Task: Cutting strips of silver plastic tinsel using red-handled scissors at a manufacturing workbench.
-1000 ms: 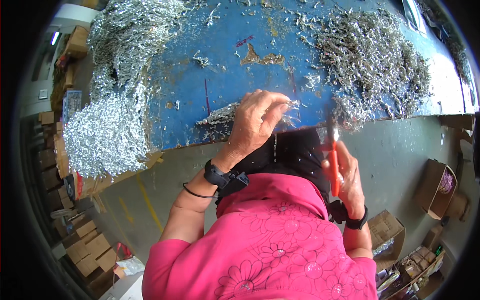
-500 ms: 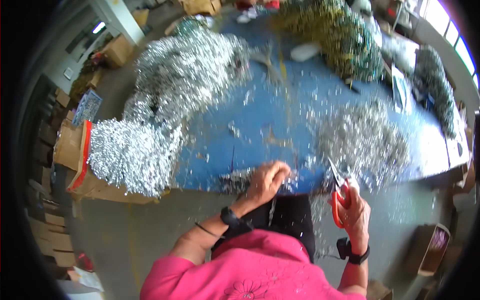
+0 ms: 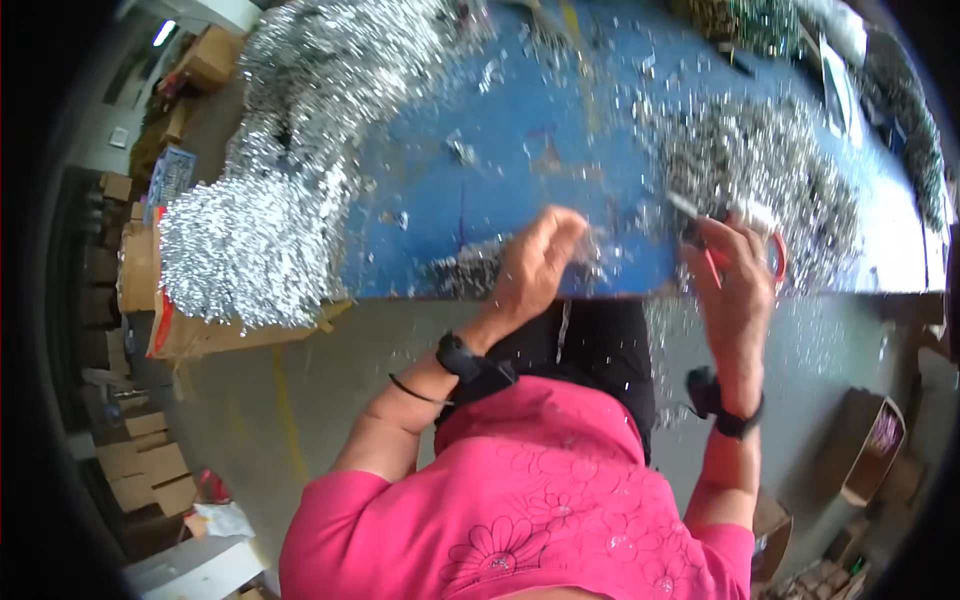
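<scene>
My left hand (image 3: 537,262) is over the near edge of the blue table, its fingers curled together. Anything they hold is too small or blurred to make out. Beside it lies a small heap of silver tinsel scraps (image 3: 465,268). My right hand (image 3: 738,262) is closed around red-handled scissors (image 3: 779,258), with the blades toward the far left. Just beyond them spreads a loose pile of silver tinsel (image 3: 765,150). On the left, a large bundle of shiny silver tinsel (image 3: 250,250) hangs over the table's edge.
The blue table (image 3: 410,245) carries scattered silver bits. Green-gold tinsel (image 3: 745,25) lies at the far right, dark green tinsel (image 3: 905,130) along the right side. Cardboard boxes (image 3: 145,465) stand at the left; an open carton (image 3: 868,448) sits on the floor at right.
The view has tipped down, so the table sits higher in the picture. My right hand has turned and come over the tinsel pile with the scissors. My left hand remains near the table edge.
</scene>
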`<state>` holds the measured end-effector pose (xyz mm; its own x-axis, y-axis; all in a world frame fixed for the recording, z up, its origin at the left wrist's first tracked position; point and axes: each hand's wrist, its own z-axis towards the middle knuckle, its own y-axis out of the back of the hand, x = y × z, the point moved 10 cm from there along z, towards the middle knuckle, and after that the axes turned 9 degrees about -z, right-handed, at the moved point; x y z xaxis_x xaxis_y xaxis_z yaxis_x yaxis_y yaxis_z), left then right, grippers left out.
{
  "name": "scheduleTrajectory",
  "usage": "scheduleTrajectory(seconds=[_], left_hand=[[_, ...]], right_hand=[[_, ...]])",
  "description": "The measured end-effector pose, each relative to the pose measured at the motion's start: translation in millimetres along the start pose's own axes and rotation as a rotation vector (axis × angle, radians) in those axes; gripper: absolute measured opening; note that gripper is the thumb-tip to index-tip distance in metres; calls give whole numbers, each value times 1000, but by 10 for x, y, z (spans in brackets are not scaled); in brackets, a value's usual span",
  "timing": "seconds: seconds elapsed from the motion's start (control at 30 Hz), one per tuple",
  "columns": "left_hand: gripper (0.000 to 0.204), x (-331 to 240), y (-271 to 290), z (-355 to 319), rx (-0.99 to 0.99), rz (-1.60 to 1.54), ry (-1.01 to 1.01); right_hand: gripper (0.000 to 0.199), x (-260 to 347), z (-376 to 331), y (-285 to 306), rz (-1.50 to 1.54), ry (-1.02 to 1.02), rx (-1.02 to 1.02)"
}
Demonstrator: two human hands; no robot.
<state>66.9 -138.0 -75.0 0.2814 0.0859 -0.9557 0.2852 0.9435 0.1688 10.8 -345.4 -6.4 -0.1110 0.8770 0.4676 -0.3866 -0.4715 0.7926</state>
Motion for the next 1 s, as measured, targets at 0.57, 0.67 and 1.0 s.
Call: scheduleTrajectory(seconds=[0.57,0.67,1.0], left_hand=[[8,66,-42,-88,-18,-70,52],[7,28,-50,-66,-8,-44,8],[7,-1,-46,-41,-22,5,-49]], right_hand=[[12,257,-178,-912,546,-249,176],[12,216,-174,-905,566,-238,150],[20,320,-113,-883,555,-158,219]])
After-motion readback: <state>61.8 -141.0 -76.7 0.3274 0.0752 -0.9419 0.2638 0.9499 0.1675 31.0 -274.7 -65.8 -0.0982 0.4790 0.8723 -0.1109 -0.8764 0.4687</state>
